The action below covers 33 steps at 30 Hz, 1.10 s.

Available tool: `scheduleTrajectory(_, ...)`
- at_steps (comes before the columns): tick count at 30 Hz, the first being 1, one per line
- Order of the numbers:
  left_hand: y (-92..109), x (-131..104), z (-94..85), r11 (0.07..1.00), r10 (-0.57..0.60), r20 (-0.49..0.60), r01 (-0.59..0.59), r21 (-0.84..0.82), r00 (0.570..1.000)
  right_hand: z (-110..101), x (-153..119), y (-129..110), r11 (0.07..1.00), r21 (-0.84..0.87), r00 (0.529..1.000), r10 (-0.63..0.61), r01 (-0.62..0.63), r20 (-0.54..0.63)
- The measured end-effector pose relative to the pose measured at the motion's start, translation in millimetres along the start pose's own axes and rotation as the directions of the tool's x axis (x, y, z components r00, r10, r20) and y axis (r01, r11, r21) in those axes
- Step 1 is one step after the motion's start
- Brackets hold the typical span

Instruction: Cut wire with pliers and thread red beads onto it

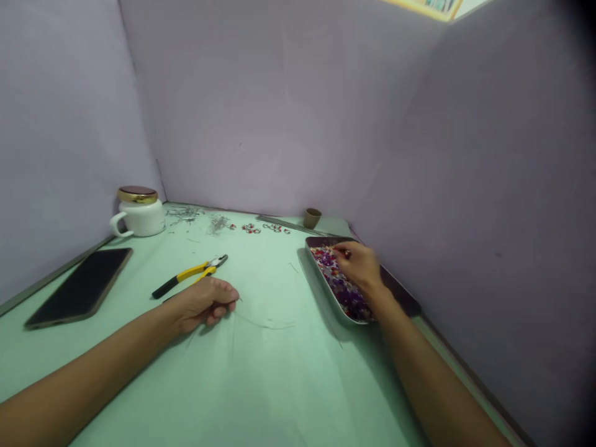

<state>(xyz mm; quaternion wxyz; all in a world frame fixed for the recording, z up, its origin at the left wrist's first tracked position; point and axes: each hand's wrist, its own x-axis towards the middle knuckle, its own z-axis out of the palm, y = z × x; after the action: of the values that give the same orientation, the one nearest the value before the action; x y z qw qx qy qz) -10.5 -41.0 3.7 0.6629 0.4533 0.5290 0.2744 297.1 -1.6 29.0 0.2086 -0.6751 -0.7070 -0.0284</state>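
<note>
While a thin wire (261,324) trails over the table (279,385) from the pinch of our left hand (209,304), and our right hand (358,267) bunches its fingers among beads (349,295) in the tray (331,297), around what we cannot tell, we could scatter them by knocking the rim.

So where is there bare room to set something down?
Widest: the table between the forearms, nearer than the wire. Another patch lies between pliers and tray, one wire scrap aside. Crowded: the far edge, with mug, beaded pieces and cup.
</note>
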Motion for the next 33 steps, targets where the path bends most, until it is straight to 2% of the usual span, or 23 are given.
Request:
scheduleTrajectory(1,1,-1,0.0,1.0,0.003,-0.014,-0.003,-0.021,1.0,-4,-6,-10,0.976,0.215,0.983,0.064,-0.026,-0.172)
scheduleTrajectory(2,1,-2,0.0,0.999,0.008,-0.03,-0.009,-0.04,1.0,-7,-14,-22,0.9,0.436,0.956,0.141,-0.015,-0.258)
scheduleTrajectory(3,2,-2,0.0,0.998,0.014,-0.048,-0.017,-0.056,0.999,-9,-25,-37,0.781,0.625,0.957,0.178,0.006,-0.231)
scheduleTrajectory(5,2,-4,-0.1,0.996,0.038,-0.083,-0.045,-0.079,0.996,-5,-51,-70,0.423,0.905,0.986,0.168,-0.051,-0.023)
scheduleTrajectory(6,1,-5,-0.3,0.994,0.057,-0.097,-0.065,-0.086,0.994,-1,-65,-87,0.243,0.959,0.987,0.111,-0.143,0.119)
scheduleTrajectory(7,1,-6,-0.5,0.992,0.078,-0.111,-0.088,-0.09,0.991,5,-78,-102,0.106,0.96,0.966,0.044,-0.259,0.256)
scheduleTrajectory(8,1,-7,-0.8,0.99,0.099,-0.125,-0.111,-0.092,0.987,13,-90,-114,0.012,0.926,0.926,-0.003,-0.378,0.378)
scheduleTrajectory(10,1,-10,-1.6,0.985,0.135,-0.155,-0.15,-0.088,0.979,28,-107,-131,-0.085,0.82,0.825,-0.071,-0.565,0.561)
scheduleTrajectory(11,2,-12,-2.0,0.983,0.148,-0.17,-0.164,-0.083,0.974,35,-112,-135,-0.119,0.783,0.792,-0.065,-0.61,0.607)
scheduleTrajectory(13,3,-17,-2.7,0.981,0.164,-0.191,-0.181,-0.075,0.968,45,-117,-136,-0.162,0.751,0.766,-0.061,-0.641,0.64)
scheduleTrajectory(16,6,-22,-2.6,0.972,0.202,-0.185,-0.22,-0.083,0.962,51,-118,-132,-0.174,0.754,0.772,-0.082,-0.633,0.63)
scheduleTrajectory(21,7,-28,3.0,0.948,0.273,-0.188,-0.297,-0.113,0.944,49,-121,-131,-0.15,0.754,0.769,-0.138,-0.639,0.624)
scheduleTrajectory(28,7,-33,10.3,0.9,0.409,-0.289,-0.435,-0.032,0.866,48,-120,-129,-0.178,0.727,0.748,-0.163,-0.663,0.643)
scheduleTrajectory(33,3,-34,9.9,0.872,0.471,-0.299,-0.49,0.014,0.83,49,-121,-128,-0.187,0.723,0.746,-0.175,-0.666,0.642)
